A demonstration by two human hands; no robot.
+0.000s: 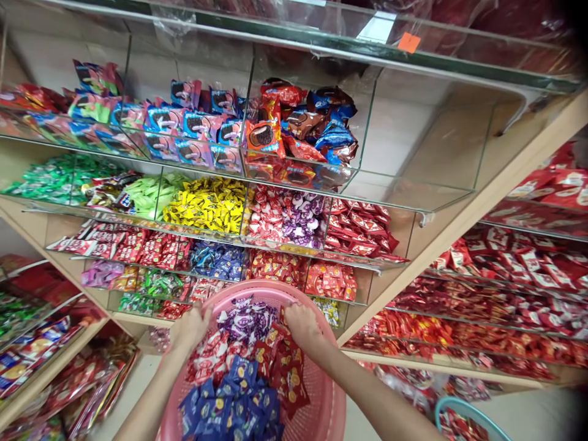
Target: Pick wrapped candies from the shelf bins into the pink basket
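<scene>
A pink plastic basket [325, 392] is below me, filled with wrapped candies in separate heaps. My left hand [189, 327] is closed at the basket's left rim. My right hand [301, 327] is inside the basket near its right wall, fingers curled just above the red candy packets [289, 373]; whatever they hold is hidden. Blue candy packets [234, 404] fill the near part of the basket. Purple-and-white twist-wrapped candies [248, 318] lie at its far side, and red-and-white ones [209, 358] lie at the left.
Glass-fronted candy shelves [202, 229] rise ahead, with yellow packets [206, 205] and cookie packs [264, 135] in their compartments. A wooden upright [413, 226] divides them from the right-hand shelves of red packets [505, 257]. A teal basket [473, 410] stands at the lower right.
</scene>
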